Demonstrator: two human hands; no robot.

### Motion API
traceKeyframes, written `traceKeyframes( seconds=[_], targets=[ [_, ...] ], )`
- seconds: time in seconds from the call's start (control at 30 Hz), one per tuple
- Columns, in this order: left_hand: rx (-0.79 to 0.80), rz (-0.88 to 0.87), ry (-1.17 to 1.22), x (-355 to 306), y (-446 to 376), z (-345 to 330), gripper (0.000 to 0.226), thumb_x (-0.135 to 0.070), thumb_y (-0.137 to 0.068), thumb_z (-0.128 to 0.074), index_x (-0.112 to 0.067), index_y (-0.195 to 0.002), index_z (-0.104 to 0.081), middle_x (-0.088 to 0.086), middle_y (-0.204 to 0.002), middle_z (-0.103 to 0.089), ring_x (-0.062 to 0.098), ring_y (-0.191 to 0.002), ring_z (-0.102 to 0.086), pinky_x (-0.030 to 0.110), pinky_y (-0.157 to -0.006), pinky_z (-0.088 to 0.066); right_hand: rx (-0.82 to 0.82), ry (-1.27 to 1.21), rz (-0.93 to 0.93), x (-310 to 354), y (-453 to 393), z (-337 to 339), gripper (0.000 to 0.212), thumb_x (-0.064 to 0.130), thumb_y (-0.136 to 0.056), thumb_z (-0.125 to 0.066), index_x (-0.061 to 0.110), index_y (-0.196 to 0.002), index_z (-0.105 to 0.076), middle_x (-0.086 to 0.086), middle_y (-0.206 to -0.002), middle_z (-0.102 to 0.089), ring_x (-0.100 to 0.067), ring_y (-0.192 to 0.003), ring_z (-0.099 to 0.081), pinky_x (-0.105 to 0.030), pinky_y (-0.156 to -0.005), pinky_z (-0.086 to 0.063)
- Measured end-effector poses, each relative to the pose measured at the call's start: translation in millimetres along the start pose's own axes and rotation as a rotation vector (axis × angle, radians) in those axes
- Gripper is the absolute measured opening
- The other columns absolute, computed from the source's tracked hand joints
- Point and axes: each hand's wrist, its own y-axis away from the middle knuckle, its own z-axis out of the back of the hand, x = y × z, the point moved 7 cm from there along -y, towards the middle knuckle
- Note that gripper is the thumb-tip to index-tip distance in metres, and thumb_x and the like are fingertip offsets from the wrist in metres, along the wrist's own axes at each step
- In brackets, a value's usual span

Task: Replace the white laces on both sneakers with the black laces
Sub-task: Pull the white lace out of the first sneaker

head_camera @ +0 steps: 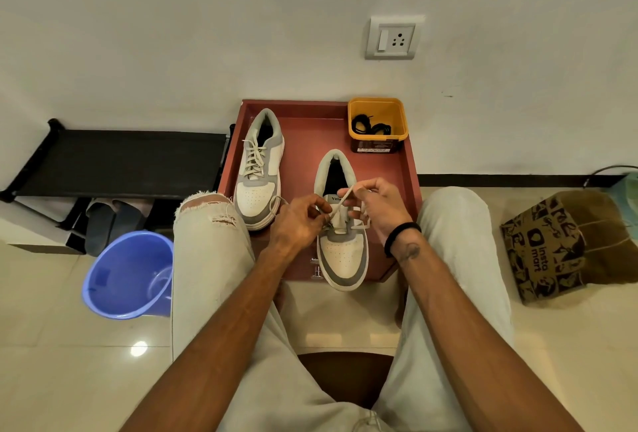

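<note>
bare forearms with no sleeves; a black band (402, 235) circles the right wrist, and a small dark tattoo (411, 251) sits just below it. pale grey trousers (214, 259), frayed and ripped open at the left knee (207, 202)

Your single head view looks steeply down and forward, close over the red tray (303, 141), probably from sitting height.

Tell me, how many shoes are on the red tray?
2. One sneaker lies at the tray's left side, its white lace still threaded. The other sneaker is nearer, under both hands. More footwear may sit below the black rack, unclear.
</note>
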Motion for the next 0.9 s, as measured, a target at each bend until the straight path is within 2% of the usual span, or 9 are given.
traceKeyframes(
  seconds=[0.1,0.2,0.27,0.37,0.57,0.67,0.73,0.8,0.9],
  targets=[
    [-0.001,0.009,0.005,0,1,0,0.014,-0.022,-0.092,-0.077,-0.034,-0.097,-0.072,-0.007,-0.088,-0.075,0.013,-0.078,-0.073,0.045,-0.074,-0.065,-0.027,0.150,0.033,4,2,2,0.005,0.005,-0.100,-0.052,0.008,-0.101,-0.056,-0.006,-0.076,-0.071,-0.016,-0.062,-0.061,-0.025,-0.055,-0.052],
    [-0.006,0.001,-0.023,-2,1,1,0.014,-0.022,-0.093,-0.076,-0.034,-0.098,-0.072,-0.008,-0.089,-0.074,0.012,-0.077,-0.072,0.044,-0.074,-0.064,-0.021,0.499,0.121,5,3,1,0.010,0.007,-0.097,-0.056,0.014,-0.093,-0.061,0.000,-0.085,-0.066,-0.012,-0.077,-0.062,-0.020,-0.061,-0.049],
    [-0.002,-0.006,-0.041,-3,2,1,0.013,-0.024,-0.093,-0.075,-0.035,-0.099,-0.071,-0.009,-0.090,-0.074,0.010,-0.078,-0.071,0.043,-0.075,-0.064,-0.008,0.695,0.174,5,4,-2,0.012,0.006,-0.094,-0.058,0.016,-0.088,-0.062,0.002,-0.090,-0.065,-0.015,-0.086,-0.063,-0.028,-0.073,-0.052],
    [0.003,-0.014,-0.050,-5,3,1,0.013,-0.026,-0.094,-0.074,-0.037,-0.099,-0.069,-0.009,-0.092,-0.074,0.010,-0.079,-0.072,0.043,-0.075,-0.064,-0.031,0.916,0.193,8,8,0,0.010,0.005,-0.090,-0.058,0.013,-0.086,-0.062,-0.003,-0.086,-0.066,-0.023,-0.084,-0.063,-0.037,-0.073,-0.054],
    [0.021,-0.105,-0.165,-17,8,-2,0.017,-0.021,-0.101,-0.062,-0.025,-0.115,-0.071,0.001,-0.096,-0.077,0.007,-0.073,-0.070,0.029,-0.069,-0.061,-0.216,0.837,0.261,19,8,18,0.011,0.012,-0.094,-0.058,0.015,-0.087,-0.065,0.000,-0.088,-0.068,-0.020,-0.086,-0.064,-0.042,-0.081,-0.057],
    [0.107,-0.170,-0.272,-24,15,-15,0.030,-0.019,-0.104,-0.050,-0.020,-0.125,-0.070,0.007,-0.120,-0.075,0.025,-0.100,-0.073,0.042,-0.088,-0.061,-0.280,0.725,0.353,26,9,21,0.006,0.011,-0.095,-0.064,0.015,-0.098,-0.066,0.001,-0.097,-0.068,-0.016,-0.092,-0.063,-0.038,-0.086,-0.057],
    [0.168,-0.169,-0.334,-25,18,-25,0.030,-0.027,-0.104,-0.051,-0.021,-0.128,-0.068,0.008,-0.123,-0.073,0.031,-0.108,-0.070,0.046,-0.090,-0.059,-0.239,0.770,0.420,29,10,18,0.025,0.010,-0.093,-0.068,0.013,-0.117,-0.066,-0.003,-0.114,-0.067,-0.018,-0.107,-0.060,-0.037,-0.097,-0.053],
    [0.201,-0.158,-0.340,-26,20,-31,0.035,-0.043,-0.103,-0.056,-0.021,-0.128,-0.068,0.008,-0.119,-0.075,0.030,-0.104,-0.071,0.044,-0.086,-0.058,-0.145,0.925,0.418,27,11,11,0.044,0.010,-0.090,-0.071,0.016,-0.133,-0.060,-0.006,-0.133,-0.058,-0.024,-0.125,-0.050,-0.038,-0.110,-0.042],
    [0.194,-0.140,-0.321,-27,20,-32,0.042,-0.052,-0.099,-0.061,-0.019,-0.125,-0.068,0.009,-0.114,-0.075,0.029,-0.100,-0.071,0.035,-0.079,-0.053,-0.018,1.101,0.346,16,8,2,0.066,0.015,-0.084,-0.079,0.029,-0.143,-0.053,-0.003,-0.148,-0.042,-0.029,-0.136,-0.034,-0.038,-0.113,-0.032]
  ],
)
